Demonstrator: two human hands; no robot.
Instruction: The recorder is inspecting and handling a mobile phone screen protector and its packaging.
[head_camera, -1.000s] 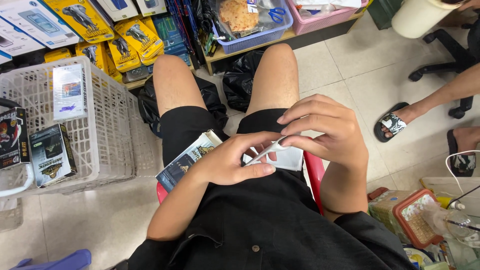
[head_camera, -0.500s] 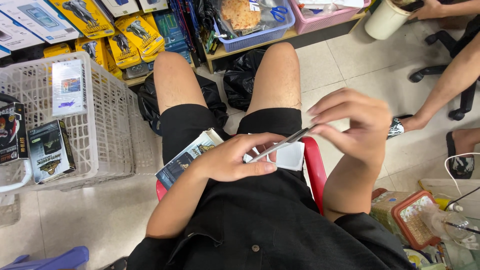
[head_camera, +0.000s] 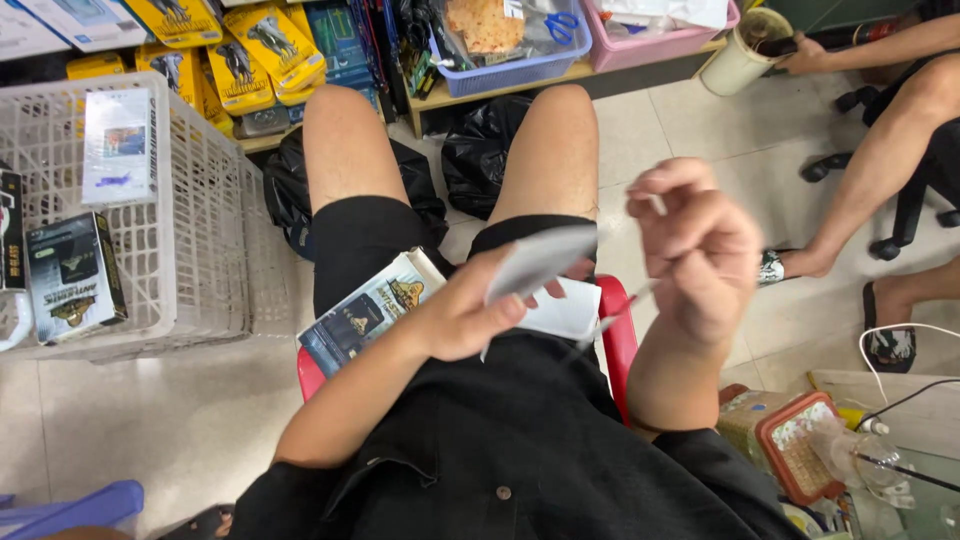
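Grey sheet (head_camera: 540, 262): thin, light, flexible, probably smudge-prone; best held by edges. Above lap, pinched in left hand (head_camera: 470, 315). Right hand (head_camera: 700, 245) grip pressed together on clear film strip (head_camera: 615, 318). Boxes (head_camera: 370, 310) on thigh.

Left hand (head_camera: 462, 318) low over lap, fingers pinched together; right hand (head_camera: 700, 250) raised beside it, fingers curled, forearm upright.

glossy grey sheet (head_camera: 540, 262); white plastic basket (head_camera: 190, 250); matt black cloth shorts (head_camera: 365, 240).
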